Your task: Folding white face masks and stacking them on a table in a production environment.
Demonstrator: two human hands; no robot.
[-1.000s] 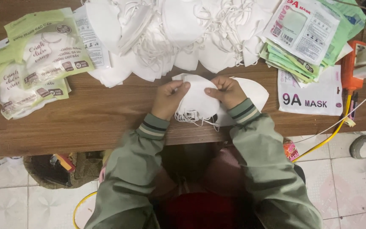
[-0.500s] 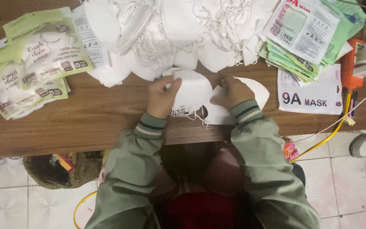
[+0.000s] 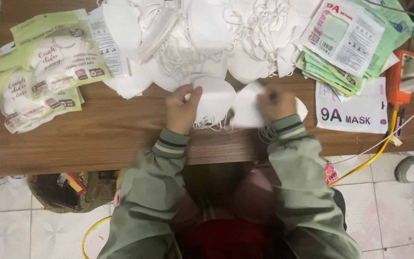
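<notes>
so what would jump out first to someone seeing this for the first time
First the big heap of loose white masks along the far edge of the wooden table. Just in front of it, the left hand and right hand each rest on a white mask near the table's front edge. Filled green-and-white packets lie far left, flat packets stacked far right.

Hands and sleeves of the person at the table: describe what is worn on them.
Both hands are bare: left hand, right hand. Each arm wears a loose grey-green jacket sleeve ending in a ribbed knit cuff with dark and pale stripes. No gloves, rings or watch can be made out.
</notes>
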